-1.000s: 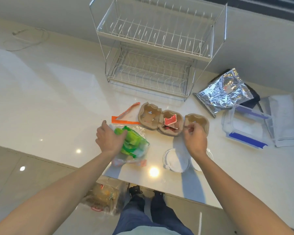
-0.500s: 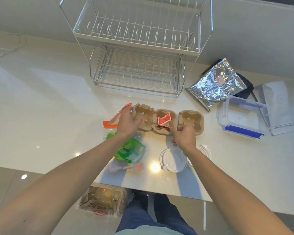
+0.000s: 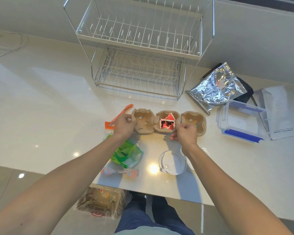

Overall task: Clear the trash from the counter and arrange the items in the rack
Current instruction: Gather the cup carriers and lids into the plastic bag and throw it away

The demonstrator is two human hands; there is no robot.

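Both bare forearms extended toward 12 o'clock, left hand fingers curled in a pinch, right hand closed in a loose fist, hands apart

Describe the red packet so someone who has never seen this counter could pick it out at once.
Start at the wire rack at the back of the counter. In front of it lie three brown pulp cup holders in a row, between the left hand and right hand. The red packet sits in the middle holder, the only one with anything in it.
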